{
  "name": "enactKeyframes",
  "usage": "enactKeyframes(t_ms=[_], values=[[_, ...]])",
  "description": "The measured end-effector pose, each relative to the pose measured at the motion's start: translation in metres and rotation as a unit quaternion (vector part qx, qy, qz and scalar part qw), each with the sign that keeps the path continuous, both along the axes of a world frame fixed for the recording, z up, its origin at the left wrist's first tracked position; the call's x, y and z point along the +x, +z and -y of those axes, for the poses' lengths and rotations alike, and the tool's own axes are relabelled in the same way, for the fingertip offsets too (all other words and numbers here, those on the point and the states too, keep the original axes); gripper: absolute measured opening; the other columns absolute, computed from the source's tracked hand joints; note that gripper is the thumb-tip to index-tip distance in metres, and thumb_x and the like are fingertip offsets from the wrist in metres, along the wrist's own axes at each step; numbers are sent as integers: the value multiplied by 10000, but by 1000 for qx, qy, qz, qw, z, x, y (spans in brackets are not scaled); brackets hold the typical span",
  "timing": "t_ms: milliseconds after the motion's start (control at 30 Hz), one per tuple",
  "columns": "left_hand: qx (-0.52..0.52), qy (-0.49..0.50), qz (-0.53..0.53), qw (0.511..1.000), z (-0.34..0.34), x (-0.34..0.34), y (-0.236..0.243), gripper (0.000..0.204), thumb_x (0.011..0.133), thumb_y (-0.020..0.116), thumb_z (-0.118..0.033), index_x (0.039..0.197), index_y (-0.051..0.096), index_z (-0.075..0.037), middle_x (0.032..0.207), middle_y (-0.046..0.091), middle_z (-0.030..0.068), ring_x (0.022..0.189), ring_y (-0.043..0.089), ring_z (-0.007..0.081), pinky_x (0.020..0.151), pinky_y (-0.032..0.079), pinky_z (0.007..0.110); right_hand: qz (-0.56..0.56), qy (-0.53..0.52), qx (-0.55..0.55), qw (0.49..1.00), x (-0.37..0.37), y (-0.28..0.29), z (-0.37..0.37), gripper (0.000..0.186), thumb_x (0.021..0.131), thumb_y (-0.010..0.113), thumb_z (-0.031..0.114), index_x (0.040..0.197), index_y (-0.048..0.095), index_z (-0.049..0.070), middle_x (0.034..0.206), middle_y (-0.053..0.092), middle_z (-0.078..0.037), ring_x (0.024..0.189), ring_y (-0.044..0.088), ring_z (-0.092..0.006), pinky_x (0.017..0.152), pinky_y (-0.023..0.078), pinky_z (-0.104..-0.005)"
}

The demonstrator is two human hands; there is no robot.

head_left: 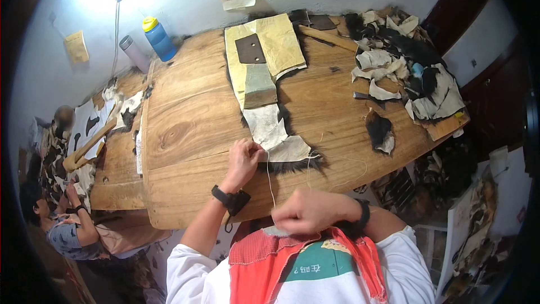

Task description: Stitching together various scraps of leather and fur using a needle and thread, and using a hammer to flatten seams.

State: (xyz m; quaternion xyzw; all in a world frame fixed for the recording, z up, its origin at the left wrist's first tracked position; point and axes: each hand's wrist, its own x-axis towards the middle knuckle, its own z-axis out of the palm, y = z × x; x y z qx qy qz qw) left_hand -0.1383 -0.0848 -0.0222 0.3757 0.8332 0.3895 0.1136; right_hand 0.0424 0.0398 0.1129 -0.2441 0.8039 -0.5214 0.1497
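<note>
My left hand (246,156) is pinched at the left edge of a pale hide piece (281,138) with black fur showing round its edges. A thin white thread (270,183) runs down from there to my right hand (298,211), closed on it near the table's front edge. Yellow paper (284,39) lies over the upper part of the hide, with a dark plate with holes (249,49) and a grey-green strip (259,87) on it. A loose loop of thread lies to the right of the hide.
Fur and hide scraps (410,56) lie heaped at the right, beside a wooden stick (326,35) and a small fur piece (379,130). A blue bottle (159,42) and a grey flask (134,55) stand at back left. A co-worker (79,231) works at the left table (118,191).
</note>
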Motion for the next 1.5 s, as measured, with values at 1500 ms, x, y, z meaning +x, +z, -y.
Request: enactKeyframes(t_ms=[1500], values=[[-3,-84,-70,994,-14,19,27,76,773,613,-32,819,662,-69,887,650,81,902,543,301,849,387,439,131,-560,149,804,163,4,-164,209,899,661,177,840,623,-19,662,605,-93,626,506,-87,590,463,-307]])
